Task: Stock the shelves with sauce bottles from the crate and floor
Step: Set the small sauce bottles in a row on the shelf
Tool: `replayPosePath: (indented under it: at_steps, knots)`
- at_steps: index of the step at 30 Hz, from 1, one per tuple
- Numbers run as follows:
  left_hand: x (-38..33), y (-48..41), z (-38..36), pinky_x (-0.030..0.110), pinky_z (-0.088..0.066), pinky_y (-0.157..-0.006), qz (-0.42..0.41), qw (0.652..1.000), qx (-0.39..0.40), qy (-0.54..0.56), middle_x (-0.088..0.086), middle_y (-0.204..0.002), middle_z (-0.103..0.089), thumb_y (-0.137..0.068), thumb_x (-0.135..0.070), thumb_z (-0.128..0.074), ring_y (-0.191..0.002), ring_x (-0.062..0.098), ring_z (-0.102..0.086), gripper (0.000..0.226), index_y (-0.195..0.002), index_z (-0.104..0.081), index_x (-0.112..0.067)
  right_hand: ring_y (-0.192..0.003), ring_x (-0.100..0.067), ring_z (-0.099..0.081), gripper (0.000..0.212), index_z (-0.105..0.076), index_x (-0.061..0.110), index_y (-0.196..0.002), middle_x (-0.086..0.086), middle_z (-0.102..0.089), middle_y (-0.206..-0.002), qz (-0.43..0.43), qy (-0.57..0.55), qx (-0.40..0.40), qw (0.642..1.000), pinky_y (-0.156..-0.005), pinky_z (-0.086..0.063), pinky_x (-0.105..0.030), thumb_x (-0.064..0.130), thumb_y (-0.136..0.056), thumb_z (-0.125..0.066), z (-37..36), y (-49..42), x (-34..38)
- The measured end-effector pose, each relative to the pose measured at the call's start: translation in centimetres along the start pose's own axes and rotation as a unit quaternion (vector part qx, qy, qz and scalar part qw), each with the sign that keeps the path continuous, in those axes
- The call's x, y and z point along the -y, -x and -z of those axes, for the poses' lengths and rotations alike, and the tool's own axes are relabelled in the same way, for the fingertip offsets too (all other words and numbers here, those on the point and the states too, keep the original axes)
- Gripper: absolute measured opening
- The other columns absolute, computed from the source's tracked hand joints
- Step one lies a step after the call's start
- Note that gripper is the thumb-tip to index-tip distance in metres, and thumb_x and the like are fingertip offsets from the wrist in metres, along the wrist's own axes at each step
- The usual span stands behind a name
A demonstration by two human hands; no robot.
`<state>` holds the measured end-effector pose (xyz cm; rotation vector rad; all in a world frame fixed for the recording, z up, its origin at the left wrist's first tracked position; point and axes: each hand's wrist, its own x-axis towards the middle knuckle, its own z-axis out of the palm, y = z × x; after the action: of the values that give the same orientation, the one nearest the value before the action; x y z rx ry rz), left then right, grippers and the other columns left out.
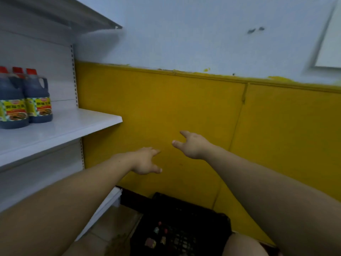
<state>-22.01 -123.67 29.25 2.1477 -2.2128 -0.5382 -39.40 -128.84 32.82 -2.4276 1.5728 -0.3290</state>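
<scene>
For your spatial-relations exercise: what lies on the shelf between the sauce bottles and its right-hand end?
Nothing: in the head view, the white shelf is bare from the sauce bottles to its end.

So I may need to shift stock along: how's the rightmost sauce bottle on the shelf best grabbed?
Take the rightmost sauce bottle by its moulded loop handle, coming from the right, where the shelf is bare. It stands upright with the handle facing that open side; other bottles crowd its left.

White shelf (73, 124) by me holds 3 sauce bottles (37, 97) at its left; black crate (184, 218) sits on floor (114, 224).
</scene>
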Motion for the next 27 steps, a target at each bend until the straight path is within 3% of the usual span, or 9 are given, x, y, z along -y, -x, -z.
replayPosePath:
  at_steps: [6, 11, 16, 18, 20, 22, 27]
  knots:
    - [-3.1, -6.0, -5.7, 0.036, -0.016, -0.118, -0.047, 0.997, 0.053, -0.011, 0.007, -0.161, -0.001, -0.091, -0.05, -0.054, -0.148, 0.025, -0.007, 0.084, -0.153, -0.005, -0.021, -0.147, -0.029, -0.017, 0.076, -0.015, 0.014, -0.155, -0.009, -0.017, -0.161, -0.079, -0.002, 0.059, 0.995, -0.116, -0.022, -0.04, 0.057, -0.097, -0.039, -3.4, 1.1, -7.5]
    - [-3.8, -11.6, -12.6, 0.039, -0.017, -0.119, -0.049, 0.991, 0.127, 0.015, 0.004, -0.161, -0.003, -0.088, -0.053, -0.057, -0.147, 0.024, -0.01, 0.086, -0.153, -0.007, -0.024, -0.146, -0.029, -0.019, 0.078, -0.014, 0.015, -0.155, -0.008, -0.016, -0.161, -0.16, -0.033, 0.092, 0.982, -0.116, -0.024, -0.043, 0.06, -0.096, -0.04, -8.2, 1.0, -14.4]
    - [-2.4, -15.3, -20.0, 0.039, -0.023, -0.117, -0.005, 0.964, 0.253, 0.08, -0.001, -0.161, 0.001, -0.091, -0.049, -0.055, -0.147, 0.025, -0.011, 0.082, -0.153, -0.005, -0.028, -0.145, -0.031, -0.023, 0.079, -0.009, 0.013, -0.155, -0.01, -0.017, -0.161, -0.199, -0.062, 0.183, 0.961, -0.115, -0.027, -0.042, 0.059, -0.097, -0.036, -14.1, 0.6, -19.9]
    - [-1.6, -16.4, -22.8, 0.037, -0.031, -0.113, 0.021, 0.956, 0.274, 0.1, 0.0, -0.16, -0.006, -0.092, -0.045, -0.056, -0.143, 0.024, -0.023, 0.081, -0.153, -0.006, -0.025, -0.142, -0.032, -0.029, 0.077, -0.008, 0.014, -0.155, -0.009, -0.019, -0.161, -0.218, -0.097, 0.217, 0.947, -0.113, -0.031, -0.043, 0.057, -0.098, -0.037, -16.9, 0.0, -21.5]
    - [-0.8, -17.7, -25.3, 0.03, -0.045, -0.097, 0.048, 0.945, 0.292, 0.137, 0.001, -0.158, -0.015, -0.093, -0.037, -0.057, -0.135, 0.023, -0.037, 0.08, -0.153, -0.005, -0.022, -0.141, -0.031, -0.031, 0.074, -0.006, 0.016, -0.156, -0.008, -0.017, -0.161, -0.228, -0.126, 0.249, 0.933, -0.11, -0.034, -0.041, 0.054, -0.099, -0.037, -19.8, -0.8, -22.9]
    - [0.3, -19.1, -27.8, 0.026, -0.047, -0.088, 0.074, 0.933, 0.311, 0.163, 0.002, -0.159, -0.013, -0.093, -0.033, -0.058, -0.136, 0.024, -0.036, 0.082, -0.153, -0.004, -0.021, -0.143, -0.029, -0.028, 0.073, -0.005, 0.017, -0.156, -0.006, -0.012, -0.162, -0.233, -0.149, 0.277, 0.92, -0.111, -0.033, -0.04, 0.053, -0.1, -0.036, -23.0, -2.0, -24.1]
    - [4.6, -23.6, -34.1, 0.036, -0.044, -0.102, 0.122, 0.92, 0.334, 0.163, 0.004, -0.157, -0.022, -0.083, -0.05, -0.065, -0.131, 0.026, -0.043, 0.09, -0.152, -0.01, -0.028, -0.141, -0.03, -0.031, 0.07, -0.012, 0.012, -0.154, -0.007, -0.021, -0.159, -0.252, -0.201, 0.337, 0.885, -0.111, -0.032, -0.039, 0.051, -0.101, -0.036, -31.2, -6.4, -26.4]
